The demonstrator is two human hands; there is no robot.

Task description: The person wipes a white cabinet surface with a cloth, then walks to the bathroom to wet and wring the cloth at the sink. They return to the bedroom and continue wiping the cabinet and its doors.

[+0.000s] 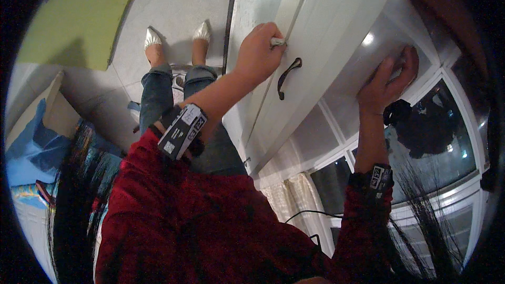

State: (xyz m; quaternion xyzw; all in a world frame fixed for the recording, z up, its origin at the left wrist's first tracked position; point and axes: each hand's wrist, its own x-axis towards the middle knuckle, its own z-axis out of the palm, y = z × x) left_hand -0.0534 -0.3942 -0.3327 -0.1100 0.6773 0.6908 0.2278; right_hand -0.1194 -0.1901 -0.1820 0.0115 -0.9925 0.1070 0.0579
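Observation:
My left hand (260, 52) is closed around a small crumpled whitish wad (276, 42), perhaps cloth, and presses it to the face of a white panelled door (321, 26). Just below and right of that hand is the door's dark curved handle (286, 78), which it does not touch. Farther right, my right hand (386, 81) rests on or close to a glossy white surface (350, 66). Its fingers are bent, with a gap between them and the thumb, and nothing can be made out in them. Both wrists carry strapped-on black devices.
A window (436, 121) with white framing curves along the right, beside a pale curtain (292, 194) and a thin black cable (315, 212). At upper left lies a green mat (79, 16) on the tiled floor (173, 0). Blue fabric (39, 147) hangs at far left.

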